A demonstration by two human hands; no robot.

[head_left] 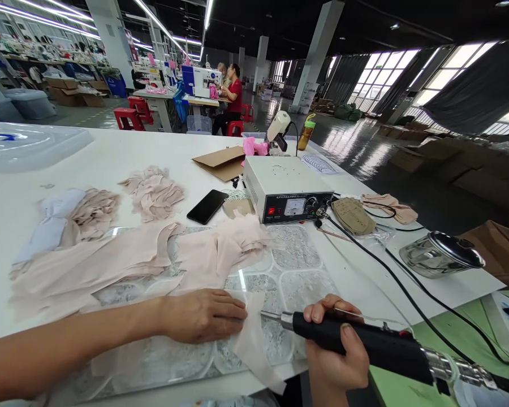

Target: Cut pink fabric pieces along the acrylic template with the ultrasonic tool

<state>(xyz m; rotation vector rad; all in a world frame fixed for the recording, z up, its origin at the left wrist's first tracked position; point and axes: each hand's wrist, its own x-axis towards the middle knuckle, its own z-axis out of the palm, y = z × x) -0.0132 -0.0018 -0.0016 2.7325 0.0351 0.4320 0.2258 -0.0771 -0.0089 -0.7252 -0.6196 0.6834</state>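
My left hand (206, 315) lies flat on a thin beige fabric piece (254, 330), fingers extended and close together. In my right hand (337, 345) is a black ultrasonic hand tool (365, 345), with the fingers and thumb wrapped round its body. Its slim metal tip points left and is close to the fabric beside my left fingertips; whether they touch, I cannot tell. Under the fabric is a clear-topped mat (297, 285) with a grey patterned surface. Beyond my left hand, more beige fabric pieces (212, 254) lie loosely stacked, and a long fabric bundle (106, 260) spreads to the left.
A white control box (294, 169) stands behind the mat, with black cables (390, 271) running along the right. Nearby are a phone (207, 206), a lidded glass pot (439, 257), cardboard (220, 161) and a drink bottle (306, 133). People sit at a sewing machine (203, 82) farther back.
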